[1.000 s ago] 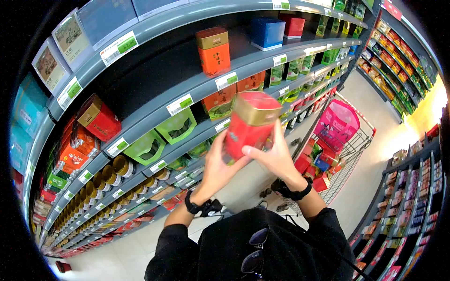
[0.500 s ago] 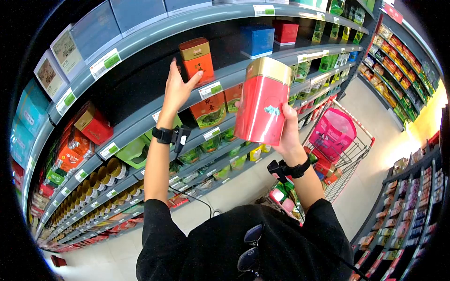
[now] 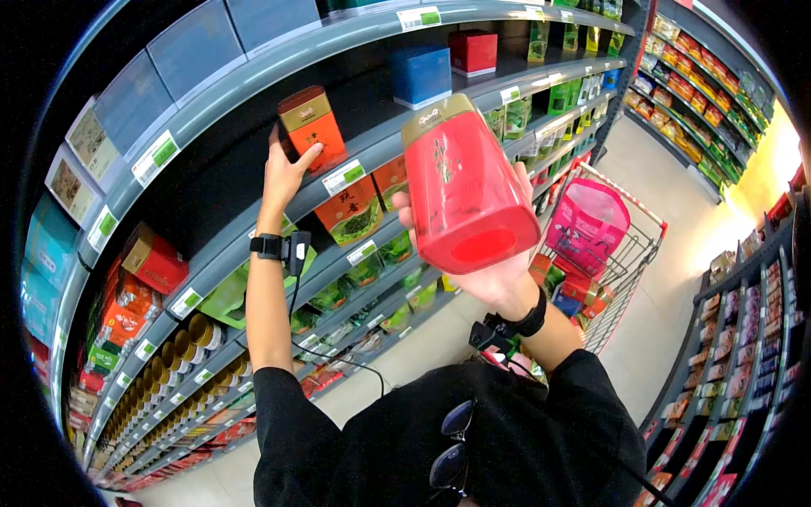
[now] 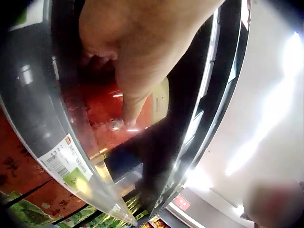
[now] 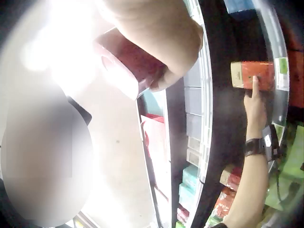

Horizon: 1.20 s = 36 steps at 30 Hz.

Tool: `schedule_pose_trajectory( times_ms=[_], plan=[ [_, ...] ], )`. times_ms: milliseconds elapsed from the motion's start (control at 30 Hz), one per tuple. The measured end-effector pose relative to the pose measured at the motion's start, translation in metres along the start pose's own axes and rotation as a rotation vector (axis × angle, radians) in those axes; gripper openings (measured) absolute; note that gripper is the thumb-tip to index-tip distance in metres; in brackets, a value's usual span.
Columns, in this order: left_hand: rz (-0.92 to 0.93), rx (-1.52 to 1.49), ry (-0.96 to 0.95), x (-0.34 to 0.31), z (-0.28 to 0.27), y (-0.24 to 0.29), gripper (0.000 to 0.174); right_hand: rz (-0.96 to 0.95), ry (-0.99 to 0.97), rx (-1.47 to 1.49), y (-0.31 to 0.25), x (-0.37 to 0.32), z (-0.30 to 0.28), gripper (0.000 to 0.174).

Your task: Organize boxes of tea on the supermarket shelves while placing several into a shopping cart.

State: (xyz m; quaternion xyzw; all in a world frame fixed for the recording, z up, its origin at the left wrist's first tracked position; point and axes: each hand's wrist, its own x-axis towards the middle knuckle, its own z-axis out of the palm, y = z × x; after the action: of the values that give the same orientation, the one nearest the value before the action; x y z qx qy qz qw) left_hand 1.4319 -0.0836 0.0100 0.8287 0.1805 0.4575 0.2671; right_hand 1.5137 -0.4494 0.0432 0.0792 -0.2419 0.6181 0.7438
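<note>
My right hand (image 3: 494, 283) holds a red tea tin (image 3: 465, 182) with a gold lid, tilted so its base faces me. In the right wrist view, that tin (image 5: 130, 57) lies under the curled fingers. On the upper shelf, my left hand (image 3: 285, 177) grips an orange tin (image 3: 319, 139) with a gold-brown lid and dark lettering. Its thumb lies across the front and its fingers reach round the left side. The left wrist view shows the thumb pressed on the glossy face of the orange tin (image 4: 107, 111); its other fingers are mostly hidden.
A blue box (image 3: 421, 76) and a red box (image 3: 473, 52) stand farther right on the shelf. Another red tin (image 3: 156, 258) sits at the left. Beside me is a shopping cart (image 3: 629, 287) with a pink bag (image 3: 587, 224) and several boxes.
Both hands held the red tin at first. My left hand left it, reached to the shelf and took hold of the orange tin. The right hand has tipped the red tin.
</note>
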Motion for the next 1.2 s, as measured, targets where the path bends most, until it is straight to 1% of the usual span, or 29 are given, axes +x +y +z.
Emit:
schedule_pose_trajectory(
  times_ms=[100, 200, 300, 367, 400, 433, 533, 600, 700, 767, 800, 833, 900, 933, 1000, 1033, 1067, 1167, 1200],
  plan=[
    [-0.013, -0.069, -0.014, -0.002, 0.004, -0.007, 0.093, -0.038, 0.104, 0.142, 0.008, -0.006, 0.002, 0.095],
    [0.000, -0.038, -0.010, -0.002, 0.002, -0.006, 0.091, -0.015, 0.090, 0.098, 0.011, -0.007, 0.006, 0.090],
    [-0.021, -0.007, 0.010, -0.007, -0.002, 0.001, 0.090, 0.087, 0.029, 0.053, 0.005, -0.011, -0.008, 0.083],
    [-0.035, -0.002, 0.029, -0.010, -0.004, 0.003, 0.090, 0.088, -0.030, 0.132, 0.009, -0.012, -0.027, 0.078],
    [-0.040, 0.013, 0.047, -0.013, -0.006, 0.005, 0.090, 0.062, 0.018, 0.018, 0.010, -0.012, -0.014, 0.074],
    [-0.045, 0.029, 0.064, -0.015, -0.007, 0.006, 0.090, 0.036, 0.067, -0.093, 0.011, -0.011, -0.001, 0.074],
    [-0.064, 0.012, 0.062, -0.019, -0.012, 0.007, 0.090, 0.064, -0.016, -0.095, 0.010, -0.010, -0.006, 0.082],
    [-0.061, -0.015, 0.077, -0.021, -0.014, 0.003, 0.090, 0.074, -0.028, -0.124, 0.008, -0.009, -0.006, 0.088],
    [-0.048, 0.036, 0.087, -0.023, -0.017, -0.001, 0.089, 0.070, -0.010, -0.119, 0.009, -0.010, -0.011, 0.100],
    [-0.050, 0.043, 0.090, -0.023, -0.017, -0.004, 0.089, 0.034, -0.012, -0.131, 0.014, -0.010, -0.013, 0.103],
    [-0.052, 0.048, 0.089, -0.024, -0.017, -0.004, 0.089, 0.025, -0.094, -0.098, 0.015, -0.009, -0.015, 0.111],
    [-0.056, 0.049, 0.092, -0.025, -0.017, -0.004, 0.089, 0.034, -0.114, -0.103, 0.013, -0.007, -0.025, 0.117],
    [-0.062, 0.050, 0.092, -0.026, -0.017, -0.001, 0.089, -0.086, -0.016, -0.437, 0.012, -0.006, -0.036, 0.120],
    [-0.056, 0.028, 0.086, -0.026, -0.017, -0.001, 0.089, -0.090, 0.041, -0.645, 0.006, -0.007, -0.033, 0.115],
    [-0.040, 0.015, 0.090, -0.027, -0.016, -0.005, 0.089, -0.312, 0.256, -0.896, 0.004, -0.010, -0.036, 0.107],
    [-0.028, 0.009, 0.091, -0.026, -0.015, -0.005, 0.089, -0.437, 0.334, -1.028, 0.007, -0.004, -0.020, 0.108],
    [-0.034, 0.020, 0.088, -0.026, -0.015, -0.004, 0.088, -0.422, 0.372, -1.082, 0.006, -0.004, -0.010, 0.102],
    [-0.047, 0.046, 0.087, -0.027, -0.017, 0.001, 0.088, -0.396, 0.372, -1.149, 0.001, -0.007, -0.004, 0.099],
    [-0.052, 0.047, 0.083, -0.027, -0.016, 0.002, 0.088, -0.437, 0.381, -1.148, 0.002, -0.007, -0.002, 0.104]
  ],
)
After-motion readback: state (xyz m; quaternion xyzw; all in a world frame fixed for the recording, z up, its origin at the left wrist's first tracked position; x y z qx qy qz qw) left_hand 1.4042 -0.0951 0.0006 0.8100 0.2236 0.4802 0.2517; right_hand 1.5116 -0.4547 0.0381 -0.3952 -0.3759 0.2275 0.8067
